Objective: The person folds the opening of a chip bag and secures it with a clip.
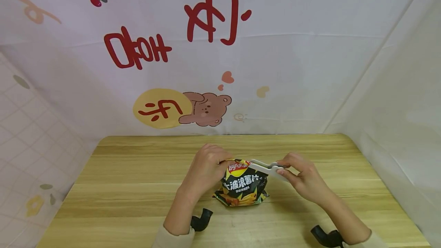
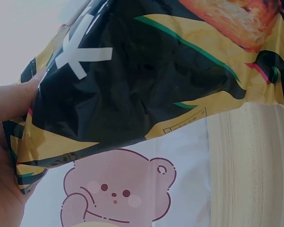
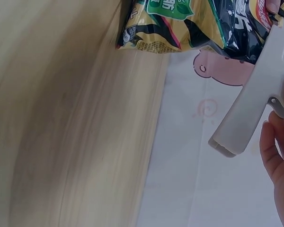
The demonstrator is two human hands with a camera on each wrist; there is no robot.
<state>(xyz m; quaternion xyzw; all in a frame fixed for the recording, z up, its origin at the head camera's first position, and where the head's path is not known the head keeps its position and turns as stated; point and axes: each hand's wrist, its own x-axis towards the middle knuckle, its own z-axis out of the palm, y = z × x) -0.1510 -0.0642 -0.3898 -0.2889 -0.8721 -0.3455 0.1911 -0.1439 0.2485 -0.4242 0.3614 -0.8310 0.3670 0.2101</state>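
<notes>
A black and yellow bag of potato chips (image 1: 244, 187) stands near the middle of the wooden table, its front facing the head camera. My left hand (image 1: 206, 169) pinches its top left corner, thumb on the near side, as the left wrist view also shows. In my right hand (image 1: 304, 177), fingers and thumb grip a long white bag clip (image 3: 255, 97) with a small grey metal lever on its side. The clip's two arms stand slightly apart, and their far end meets the bag's top right edge.
The wooden table (image 1: 131, 186) reaches back to a white cloth wall (image 1: 296, 75) printed with a bear and red characters. Beside the left wrist is a black bent piece (image 1: 202, 220); a similar black piece (image 1: 325, 236) is by the right forearm.
</notes>
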